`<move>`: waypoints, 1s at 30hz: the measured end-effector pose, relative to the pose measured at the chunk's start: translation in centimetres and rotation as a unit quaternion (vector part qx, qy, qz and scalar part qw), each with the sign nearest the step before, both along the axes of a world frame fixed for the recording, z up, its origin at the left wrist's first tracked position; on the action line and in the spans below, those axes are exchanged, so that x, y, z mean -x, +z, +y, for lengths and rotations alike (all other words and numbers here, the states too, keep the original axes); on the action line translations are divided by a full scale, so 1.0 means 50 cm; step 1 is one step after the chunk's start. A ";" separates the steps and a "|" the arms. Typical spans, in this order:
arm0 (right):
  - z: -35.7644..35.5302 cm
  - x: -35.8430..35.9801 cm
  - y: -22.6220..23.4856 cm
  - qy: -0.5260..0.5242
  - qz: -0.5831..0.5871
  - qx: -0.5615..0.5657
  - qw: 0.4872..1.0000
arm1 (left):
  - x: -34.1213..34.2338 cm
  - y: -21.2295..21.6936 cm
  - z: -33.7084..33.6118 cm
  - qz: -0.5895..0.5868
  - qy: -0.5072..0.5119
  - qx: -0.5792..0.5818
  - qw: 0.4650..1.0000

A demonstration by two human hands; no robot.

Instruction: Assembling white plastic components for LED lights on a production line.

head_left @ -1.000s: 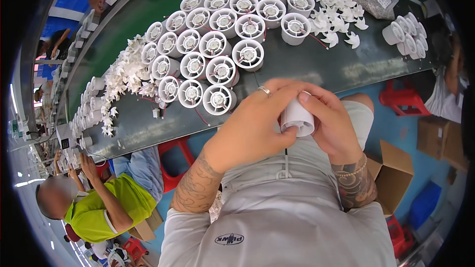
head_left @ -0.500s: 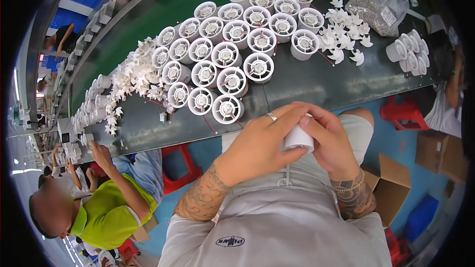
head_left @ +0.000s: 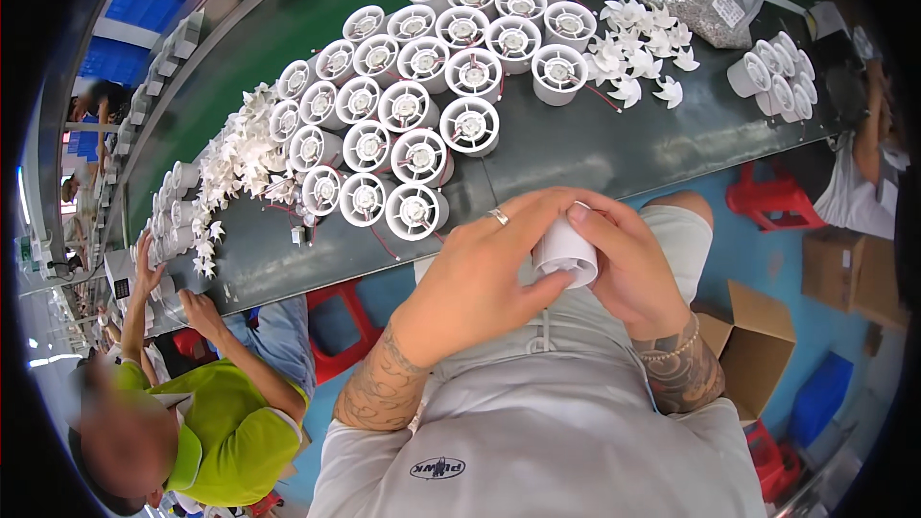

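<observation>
Between both hands, just off the near edge of the table, I hold a white plastic fan housing (head_left: pixel 564 251), a short cup-like cylinder. My left hand (head_left: pixel 484 264) wraps it from the left, its thumb at the lower rim and its fingers over the far side. Curled round its right side is my right hand (head_left: pixel 633 264), the thumb lying on the upper end. The housing is tilted and my fingers hide part of it. Several white round fan housings (head_left: pixel 420 155) with spoked tops and red wires stand in rows on the table beyond my hands.
White fan blades (head_left: pixel 245 158) lie heaped at the left, with more blades (head_left: pixel 633 48) at the right. Near a plastic bag of small parts (head_left: pixel 705 5) sit stacked white cups (head_left: pixel 775 77). A person in a green shirt (head_left: pixel 230 412) works at left. Red stools (head_left: pixel 341 331) flank me.
The housing has turned in my hands so more of its lower end shows. My view has shifted slightly, and the neighbour's second arm now reaches to the table.
</observation>
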State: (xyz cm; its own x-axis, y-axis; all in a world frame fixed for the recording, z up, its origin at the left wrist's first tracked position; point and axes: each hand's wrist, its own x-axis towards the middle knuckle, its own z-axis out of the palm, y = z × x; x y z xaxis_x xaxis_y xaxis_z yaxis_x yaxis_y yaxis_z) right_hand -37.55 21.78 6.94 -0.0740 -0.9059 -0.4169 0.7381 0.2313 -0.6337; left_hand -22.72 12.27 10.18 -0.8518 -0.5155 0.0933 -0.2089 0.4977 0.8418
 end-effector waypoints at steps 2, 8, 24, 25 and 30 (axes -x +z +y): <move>0.003 0.003 -0.002 0.003 -0.009 -0.002 1.000 | -0.003 0.007 -0.008 -0.021 -0.014 -0.045 0.999; 0.010 -0.001 -0.001 -0.027 -0.009 -0.025 0.999 | -0.003 -0.006 0.005 -0.034 0.013 -0.106 0.994; 0.019 -0.002 -0.018 -0.011 -0.004 -0.023 1.000 | -0.006 -0.007 -0.003 -0.068 -0.030 -0.085 0.994; 0.019 -0.003 -0.018 -0.023 -0.005 -0.030 0.999 | -0.004 -0.008 -0.002 -0.068 -0.030 -0.085 0.994; 0.026 0.006 -0.029 -0.015 -0.004 -0.018 1.000 | 0.021 -0.022 0.019 -0.025 -0.038 0.050 0.998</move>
State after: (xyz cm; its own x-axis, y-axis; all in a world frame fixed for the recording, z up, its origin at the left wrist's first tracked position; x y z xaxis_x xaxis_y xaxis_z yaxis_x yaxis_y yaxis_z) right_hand -37.87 23.07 5.48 -0.0973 -0.8873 -0.4507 0.7500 0.2323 -0.6192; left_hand -23.75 13.20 9.10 -0.8928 -0.4399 0.0972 -0.2085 0.5948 0.7764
